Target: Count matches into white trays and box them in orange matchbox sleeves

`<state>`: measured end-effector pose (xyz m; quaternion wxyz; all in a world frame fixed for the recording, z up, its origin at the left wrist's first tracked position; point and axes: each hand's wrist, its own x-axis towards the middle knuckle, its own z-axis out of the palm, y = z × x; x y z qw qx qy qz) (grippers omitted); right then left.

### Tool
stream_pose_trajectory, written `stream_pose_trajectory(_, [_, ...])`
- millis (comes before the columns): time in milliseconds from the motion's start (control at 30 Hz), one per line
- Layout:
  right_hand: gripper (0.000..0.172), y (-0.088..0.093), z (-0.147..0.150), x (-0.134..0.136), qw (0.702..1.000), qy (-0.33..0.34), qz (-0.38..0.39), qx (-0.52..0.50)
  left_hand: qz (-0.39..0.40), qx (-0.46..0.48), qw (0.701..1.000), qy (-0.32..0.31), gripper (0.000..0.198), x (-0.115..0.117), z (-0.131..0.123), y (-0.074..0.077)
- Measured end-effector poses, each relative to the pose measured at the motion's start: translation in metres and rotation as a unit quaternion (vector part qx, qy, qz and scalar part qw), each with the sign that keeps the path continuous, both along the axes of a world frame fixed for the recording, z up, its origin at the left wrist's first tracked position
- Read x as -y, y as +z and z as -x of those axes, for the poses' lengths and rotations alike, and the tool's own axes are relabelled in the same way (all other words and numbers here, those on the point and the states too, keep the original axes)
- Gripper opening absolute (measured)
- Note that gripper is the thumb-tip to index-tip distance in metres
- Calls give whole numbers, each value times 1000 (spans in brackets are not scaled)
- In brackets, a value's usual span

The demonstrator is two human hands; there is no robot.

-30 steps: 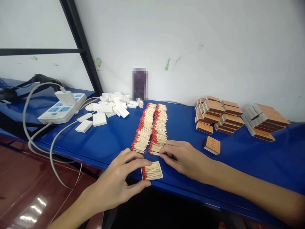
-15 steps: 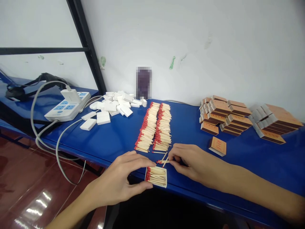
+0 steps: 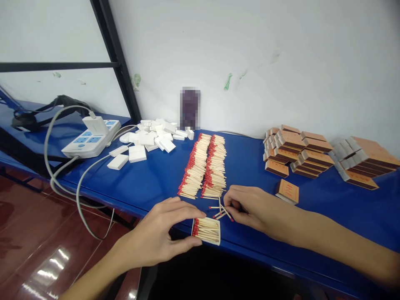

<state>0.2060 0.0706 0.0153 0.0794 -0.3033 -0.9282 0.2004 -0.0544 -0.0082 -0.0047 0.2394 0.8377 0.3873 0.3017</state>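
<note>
My left hand [image 3: 170,231] grips a small white matchbox tray [image 3: 219,233] by its long sides, thumb in front and index finger behind. The tray sits at the table's front edge, filled with red-tipped matches [image 3: 208,230] whose heads point left. Just right of and behind it, my right hand [image 3: 243,208] is closed in a pinch at the end of a match [image 3: 219,216]. Several loose matches cross one another there on the blue tabletop. Behind them lie two long rows of matches [image 3: 193,171], [image 3: 214,171] with their heads to the left.
White trays [image 3: 137,153] are heaped at the back left, beside a power strip [image 3: 90,143] with looping cables. On the right stand stacked matchbox sleeves [image 3: 289,139] and another stack [image 3: 371,154]. A single matchbox [image 3: 287,191] lies behind my right forearm.
My right hand has shifted slightly right, and the loose matches beside it lie at different angles, one now with its head toward the lower right. My left hand keeps its hold on the tray.
</note>
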Motion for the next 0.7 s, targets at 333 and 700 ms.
stream_pose_trajectory(333, [11,8,-3,-3,1000,-7,2,-3,-16,-5,1000,11,36,-1,0,-2])
stream_pose_trajectory(700, [11,15,-6,-5,999,-29,-44,6,-18,-4,1000,3,36,0,0,-4])
